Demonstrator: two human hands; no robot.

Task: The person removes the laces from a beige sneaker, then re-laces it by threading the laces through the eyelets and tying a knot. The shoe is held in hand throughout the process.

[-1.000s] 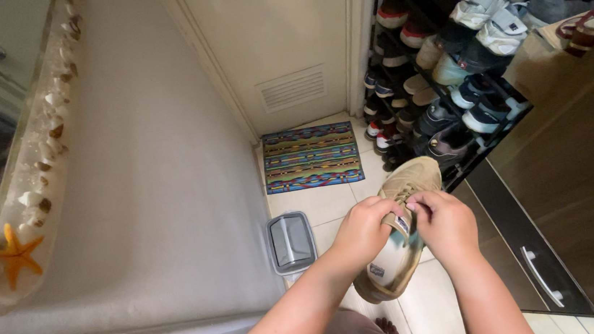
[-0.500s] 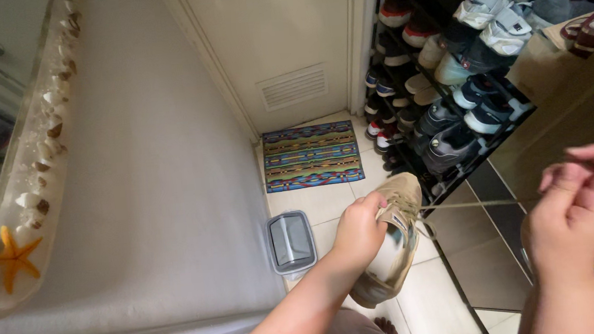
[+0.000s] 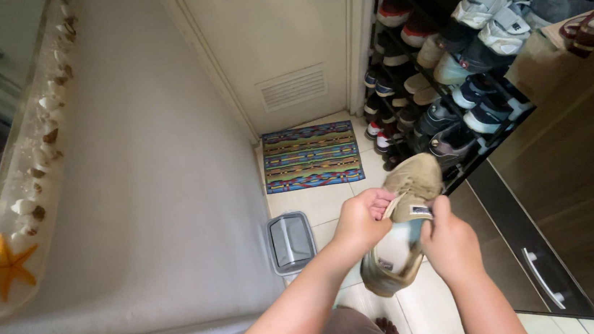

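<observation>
Two hands hold one tan shoe (image 3: 404,222) up in the air, over the tiled floor (image 3: 441,305). I see it from above. The left hand (image 3: 362,220) is wrapped around the side of the shoe near its tongue, fingers curled tight. The right hand (image 3: 450,238) is closed on the other side, with the thumb pressed by the tongue tab. So both hands are shut on the shoe, not wide open.

The shoe points its toe away from me, toward the shoe rack (image 3: 450,94). The heel hangs low, close to my lap. I cannot see a lace in this view.

I think the shoe is light. The top looks soft like cloth or suede, so it will bend and squash if I squeeze. The sole looks stiffer. The best place to hold is the firm sides by the sole or the heel, not the floppy tongue.

Left of the shoe, on the floor, sits a small grey bin (image 3: 291,241). Past the shoe lies a striped mat (image 3: 310,157) in front of a cream door (image 3: 278,45). Far left of the shoe is a mirror with shells and an orange starfish (image 3: 3,266).
</observation>
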